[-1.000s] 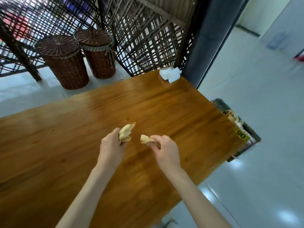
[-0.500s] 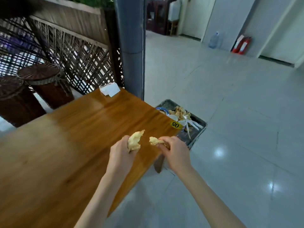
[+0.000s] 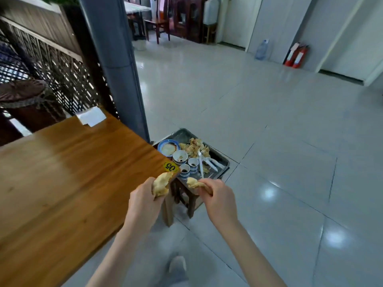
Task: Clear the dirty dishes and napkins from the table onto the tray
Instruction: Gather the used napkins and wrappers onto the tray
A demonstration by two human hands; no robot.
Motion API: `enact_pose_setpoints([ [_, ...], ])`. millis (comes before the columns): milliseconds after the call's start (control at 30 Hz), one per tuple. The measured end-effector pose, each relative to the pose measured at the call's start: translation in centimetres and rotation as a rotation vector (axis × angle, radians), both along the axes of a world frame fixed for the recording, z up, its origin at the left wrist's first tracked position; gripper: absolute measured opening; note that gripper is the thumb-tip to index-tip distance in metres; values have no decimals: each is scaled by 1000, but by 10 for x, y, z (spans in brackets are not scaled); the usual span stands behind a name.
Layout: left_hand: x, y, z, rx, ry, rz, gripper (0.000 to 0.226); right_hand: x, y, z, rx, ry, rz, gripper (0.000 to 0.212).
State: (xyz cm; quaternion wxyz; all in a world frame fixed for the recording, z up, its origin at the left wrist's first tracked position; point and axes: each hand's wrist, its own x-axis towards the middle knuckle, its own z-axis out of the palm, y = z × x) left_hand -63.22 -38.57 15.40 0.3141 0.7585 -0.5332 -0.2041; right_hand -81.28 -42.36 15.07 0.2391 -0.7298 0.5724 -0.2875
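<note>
- Left hand (image 3: 143, 200) grips a crumpled, stained napkin (image 3: 160, 184), fingers curled round its lower end; the wad sticks up above the fist, over the table corner.
- Right hand (image 3: 218, 195) pinches a second soiled napkin (image 3: 193, 182), smaller and more flattened, held in the air beyond the table edge.
- Tray (image 3: 224, 162), metal, sits on a low stool (image 3: 191, 201) just past the corner of the wooden table (image 3: 72, 172) that carries the yellow number tag (image 3: 171, 167). It already holds a plate (image 3: 168, 148), several small bowls (image 3: 180, 156), white plastic cutlery (image 3: 207, 162) and a heap of used napkins (image 3: 193, 148) at the far side.
- Step in hand, as judged: carry both wads to the tray and let go.
- To do it well: bring each hand directly above the tray before the fingers loosen; light paper may drift, so a low release seems wise.
- Aim for the far napkin heap or bare metal, not the bowls, which appear to hold dark sauce.
- Right hand is nearer; dropping it first would clear the way for the left.
- Clean white napkins (image 3: 91, 119) lie at the table's far corner; whether they belong to the task cannot be told.
</note>
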Motion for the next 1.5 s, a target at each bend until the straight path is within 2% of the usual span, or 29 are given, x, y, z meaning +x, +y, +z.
enact_pose_setpoints([
  [333,-64,-150,-44,33,110,28,23,-60,-162,-36,15,-20,-10,17],
  [633,-84,-282,-87,84,125,187,28,-71,-322,-82,95,64,147,19],
  [733,-86,-315,-106,124,133,251,23,-67,-363,-99,103,65,201,18],
  [900,-92,-370,-147,165,152,379,24,-56,-430,-147,149,71,323,26],
  [1167,-96,-430,-237,257,193,522,22,-40,-499,-253,214,135,558,22],
  [1500,-85,-437,-316,337,165,658,29,11,-573,-356,202,210,685,23],
])
